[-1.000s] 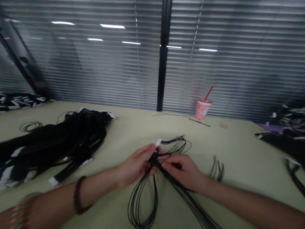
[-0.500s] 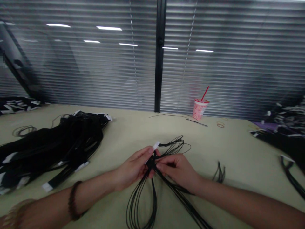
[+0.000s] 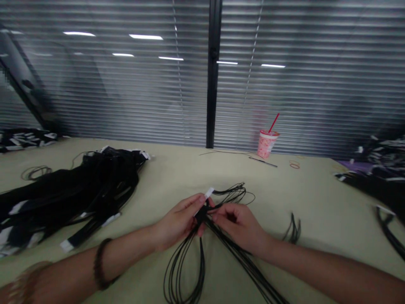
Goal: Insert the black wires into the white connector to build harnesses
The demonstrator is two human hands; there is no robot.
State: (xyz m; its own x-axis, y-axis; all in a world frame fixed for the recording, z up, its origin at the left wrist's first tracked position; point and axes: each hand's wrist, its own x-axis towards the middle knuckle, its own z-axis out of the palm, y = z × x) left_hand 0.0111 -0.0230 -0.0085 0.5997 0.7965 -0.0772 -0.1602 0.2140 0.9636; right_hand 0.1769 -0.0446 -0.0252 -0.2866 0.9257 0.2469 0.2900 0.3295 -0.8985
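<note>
My left hand (image 3: 182, 220) is closed around the middle of a bundle of thin black cables, where a black wrapped part (image 3: 201, 215) shows. A white tag (image 3: 209, 192) sticks up past the thumb. From this grip a cable loop (image 3: 201, 261) hangs toward me, and long strands (image 3: 242, 258) run down to the right. Thin cable ends (image 3: 237, 192) fan out beyond the fingers. My right hand (image 3: 240, 223) pinches thumb and forefinger together just right of the wrapped part; what lies between the fingertips is too small to make out.
A heap of black cables with white ends (image 3: 104, 177) covers the table's left side. More dark cables (image 3: 370, 185) lie at the right, and a short cable bundle (image 3: 294, 230) sits beyond my right forearm. A pink cup (image 3: 267, 145), a pen (image 3: 263, 162) and rubber bands (image 3: 294, 165) are near the window.
My right fingertips have shifted slightly right, off the middle of the wrapped part. The hanging loop has swung a little left. My left hand keeps its grip.
</note>
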